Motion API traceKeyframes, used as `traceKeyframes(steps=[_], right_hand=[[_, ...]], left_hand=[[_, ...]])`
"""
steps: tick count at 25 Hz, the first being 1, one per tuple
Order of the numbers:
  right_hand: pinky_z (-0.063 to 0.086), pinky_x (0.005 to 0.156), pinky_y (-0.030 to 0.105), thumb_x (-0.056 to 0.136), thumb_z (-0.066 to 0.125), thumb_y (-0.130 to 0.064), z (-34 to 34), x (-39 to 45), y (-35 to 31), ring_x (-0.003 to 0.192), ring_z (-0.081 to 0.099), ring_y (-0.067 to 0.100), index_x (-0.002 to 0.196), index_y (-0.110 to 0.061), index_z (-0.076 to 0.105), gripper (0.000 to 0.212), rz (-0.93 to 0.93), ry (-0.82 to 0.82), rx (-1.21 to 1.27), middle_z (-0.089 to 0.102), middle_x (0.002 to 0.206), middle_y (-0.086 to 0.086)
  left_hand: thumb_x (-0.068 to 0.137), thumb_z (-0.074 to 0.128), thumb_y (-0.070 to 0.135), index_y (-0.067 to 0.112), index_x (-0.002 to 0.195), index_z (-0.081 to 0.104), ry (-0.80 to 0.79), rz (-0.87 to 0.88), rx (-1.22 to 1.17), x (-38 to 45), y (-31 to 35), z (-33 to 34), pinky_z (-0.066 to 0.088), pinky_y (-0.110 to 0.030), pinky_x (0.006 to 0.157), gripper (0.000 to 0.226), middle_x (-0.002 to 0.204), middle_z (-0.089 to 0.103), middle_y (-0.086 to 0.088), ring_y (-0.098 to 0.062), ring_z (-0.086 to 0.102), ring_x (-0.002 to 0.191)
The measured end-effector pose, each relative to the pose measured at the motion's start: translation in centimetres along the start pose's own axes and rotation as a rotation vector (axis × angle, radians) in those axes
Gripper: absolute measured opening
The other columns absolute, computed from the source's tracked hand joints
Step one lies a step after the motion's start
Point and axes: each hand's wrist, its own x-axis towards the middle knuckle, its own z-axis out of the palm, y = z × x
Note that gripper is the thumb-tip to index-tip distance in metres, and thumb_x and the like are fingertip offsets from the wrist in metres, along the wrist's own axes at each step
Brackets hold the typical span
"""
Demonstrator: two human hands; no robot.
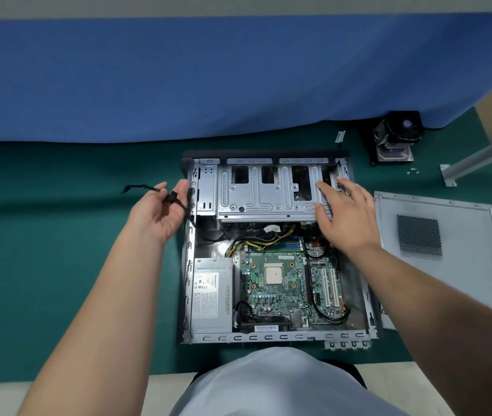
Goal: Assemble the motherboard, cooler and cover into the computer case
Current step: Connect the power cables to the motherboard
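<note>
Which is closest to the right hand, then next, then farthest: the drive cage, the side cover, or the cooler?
From the right hand:
1. Drive cage, right under its fingers.
2. Side cover, lying right of the case.
3. Cooler, far back right.

Bare grey sheet metal, matt and stamped, on the computer case (271, 202) and on the cover (460, 211) with its perforated vent patch. Glossy green circuit laminate on the motherboard (271, 298), with a dull silver metal chip cap. Brushed metal and a paper label on the power supply (211, 295). Matt green mat (58, 265); soft blue cloth (208, 79). Black plastic-sheathed cable (175, 199).
</note>
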Motion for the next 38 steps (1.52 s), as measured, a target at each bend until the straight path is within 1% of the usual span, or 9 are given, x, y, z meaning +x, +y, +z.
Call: traceKeyframes(steps=[4, 11, 20, 23, 27, 29, 32, 34, 38], right_hand=[[0.017, 0.119, 0.039, 0.100, 0.041, -0.045, 0.1, 0.0, -0.1, 0.143, 0.030, 0.018, 0.144, -0.028, 0.050, 0.048, 0.002, 0.003, 0.005, 0.073, 0.112, -0.002], [0.016, 0.119, 0.039, 0.100, 0.042, -0.043, 0.0, 0.0, -0.1, 0.144, 0.030, 0.018, 0.145, -0.027, 0.050, 0.049, 0.003, -0.008, 0.008, 0.073, 0.112, 0.000], [0.019, 0.119, 0.041, 0.099, 0.043, -0.043, -0.2, 0.0, -0.3, 0.143, 0.030, 0.019, 0.143, -0.026, 0.052, 0.048, 0.003, 0.004, 0.018, 0.072, 0.113, 0.003], [0.019, 0.119, 0.042, 0.100, 0.045, -0.043, -0.2, 0.0, -0.2, 0.143, 0.030, 0.019, 0.144, -0.026, 0.051, 0.048, 0.006, 0.001, 0.012, 0.073, 0.110, 0.003], [0.019, 0.119, 0.042, 0.100, 0.047, -0.040, -0.3, 0.0, -0.3, 0.142, 0.029, 0.019, 0.144, -0.026, 0.052, 0.047, 0.004, 0.000, 0.006, 0.072, 0.113, 0.005], [0.017, 0.117, 0.039, 0.099, 0.049, -0.038, -0.4, -0.1, -0.4, 0.139, 0.028, 0.017, 0.143, -0.024, 0.054, 0.046, -0.001, 0.032, 0.019, 0.072, 0.114, 0.008], [0.019, 0.117, 0.041, 0.099, 0.050, -0.038, -0.5, -0.1, -0.5, 0.139, 0.027, 0.017, 0.142, -0.023, 0.055, 0.046, 0.006, 0.034, 0.036, 0.071, 0.114, 0.009], [0.019, 0.119, 0.043, 0.100, 0.047, -0.040, -0.3, -0.1, -0.4, 0.143, 0.028, 0.018, 0.143, -0.024, 0.053, 0.047, 0.007, 0.009, 0.032, 0.072, 0.110, 0.006], [0.018, 0.121, 0.042, 0.101, 0.042, -0.043, -0.2, -0.1, -0.2, 0.145, 0.030, 0.020, 0.145, -0.025, 0.050, 0.049, 0.003, -0.018, 0.021, 0.073, 0.105, 0.002]], left_hand=[[0.111, 0.035, 0.007, 0.010, 0.097, 0.047, -0.041, -0.099, 0.049, -1.3, 0.0, 0.0, 0.057, -0.024, 0.049, 0.019, 0.093, 0.070, -0.026, -0.027, 0.074, 0.062], [0.109, 0.042, 0.007, 0.008, 0.098, 0.053, -0.090, -0.123, -0.010, -2.4, -1.1, -0.9, 0.060, -0.029, 0.053, 0.016, 0.085, 0.073, -0.023, -0.028, 0.076, 0.070], [0.111, 0.039, 0.015, 0.008, 0.124, 0.059, 0.004, 0.092, -0.393, 3.2, 3.4, -3.1, 0.062, -0.043, 0.062, 0.025, 0.116, 0.068, -0.020, -0.035, 0.070, 0.088], [0.113, 0.035, 0.029, 0.013, 0.150, 0.044, 0.096, -0.006, 0.068, 5.1, 3.1, -5.0, 0.060, -0.039, 0.083, 0.042, 0.128, 0.064, -0.010, -0.026, 0.068, 0.096], [0.101, 0.060, 0.044, 0.016, 0.131, 0.050, 0.278, -0.083, 0.790, 4.0, 2.5, -6.1, 0.057, -0.048, 0.090, 0.042, 0.116, 0.057, -0.012, -0.033, 0.062, 0.105], [0.094, 0.067, 0.043, 0.011, 0.123, 0.053, 0.350, 0.374, 1.130, 2.8, 1.6, -6.0, 0.051, -0.043, 0.098, 0.045, 0.118, 0.058, -0.012, -0.033, 0.060, 0.108], [0.097, 0.059, 0.029, 0.015, 0.102, 0.063, -0.185, 1.341, 1.491, -0.6, -1.5, -5.3, 0.040, -0.035, 0.088, 0.015, 0.100, 0.063, 0.000, -0.021, 0.053, 0.097], [0.097, 0.056, 0.033, 0.021, 0.099, 0.066, -0.473, 1.445, 1.817, -2.4, -3.5, -5.1, 0.040, -0.038, 0.083, 0.015, 0.094, 0.066, 0.005, -0.020, 0.054, 0.096], [0.095, 0.063, 0.040, 0.018, 0.102, 0.073, -0.356, 1.532, 2.293, -2.9, -5.2, -5.8, 0.034, -0.041, 0.084, 0.025, 0.094, 0.073, 0.004, -0.026, 0.054, 0.112]])
